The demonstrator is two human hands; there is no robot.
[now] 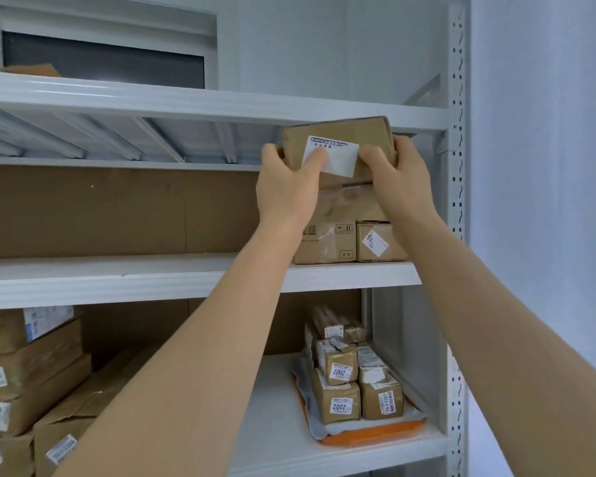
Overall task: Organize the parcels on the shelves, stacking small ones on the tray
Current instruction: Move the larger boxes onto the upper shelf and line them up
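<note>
Holding a brown parcel (338, 146) at one o'clock, the left hand (289, 180) and right hand (396, 177) each grip a side, thumbs on its white label, above boxes (327, 235) on the middle shelf (117, 277); the orange tray (375, 437) of small parcels (338, 404) sits at five o'clock

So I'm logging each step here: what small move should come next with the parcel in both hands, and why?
Probably lower the brown parcel onto the larger box beneath it. The left hand and right hand hold it just under the upper shelf, directly above that box, while the tray below looks full.
</note>
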